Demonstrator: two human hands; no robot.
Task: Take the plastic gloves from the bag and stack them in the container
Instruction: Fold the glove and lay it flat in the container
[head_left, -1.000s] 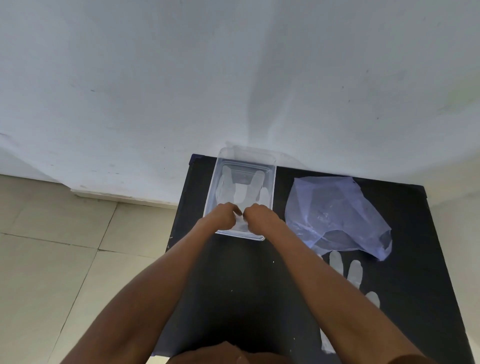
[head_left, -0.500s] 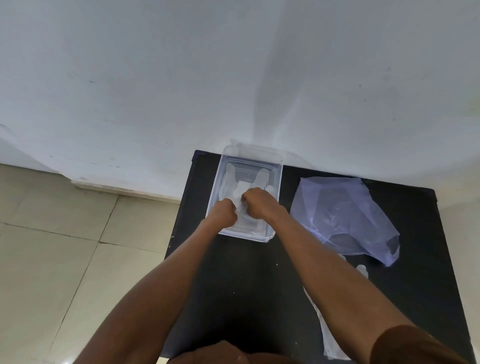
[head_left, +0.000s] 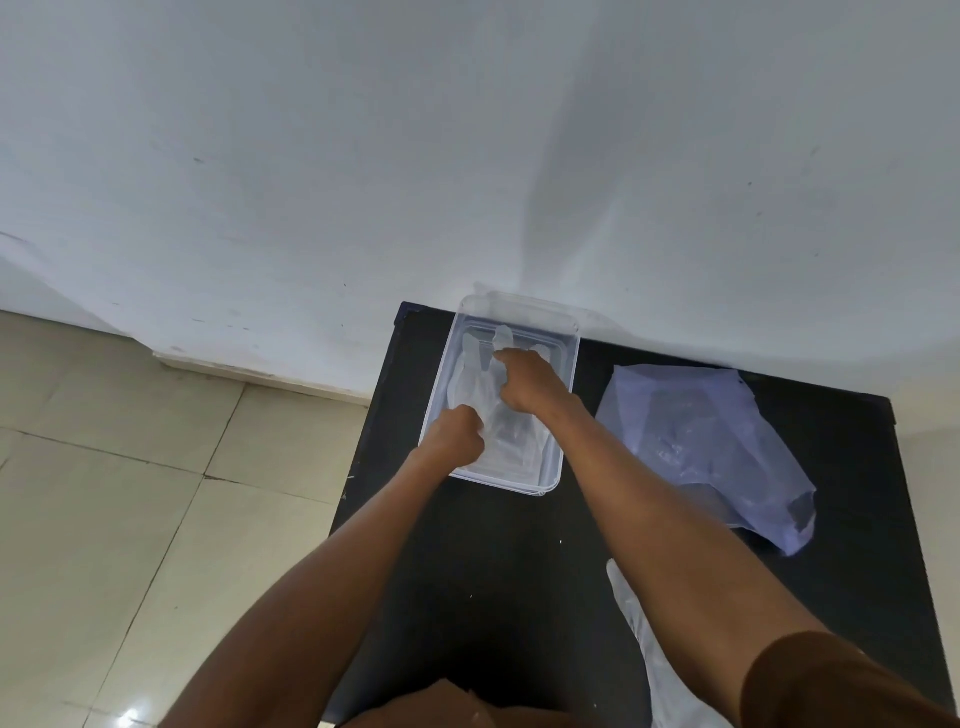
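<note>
Inside the clear container (head_left: 569, 374) at the back of the dark surface (head_left: 493, 571), my left hand (head_left: 457, 434) is curled shut, pinching the glove (head_left: 480, 384) near its cuff; my right hand (head_left: 527, 379) presses it with fingers extended, gripping nothing. I'd smooth outward so it lies flat; the bag (head_left: 696, 441) sits just beside. Whether more gloves remain inside it I cannot tell; my forearm covers most of another glove (head_left: 631, 613).

I see a clear glossy plastic container (head_left: 569, 332), filmy translucent gloves (head_left: 475, 384), a crinkled plastic bag (head_left: 696, 431), a matt black table (head_left: 498, 561).
</note>
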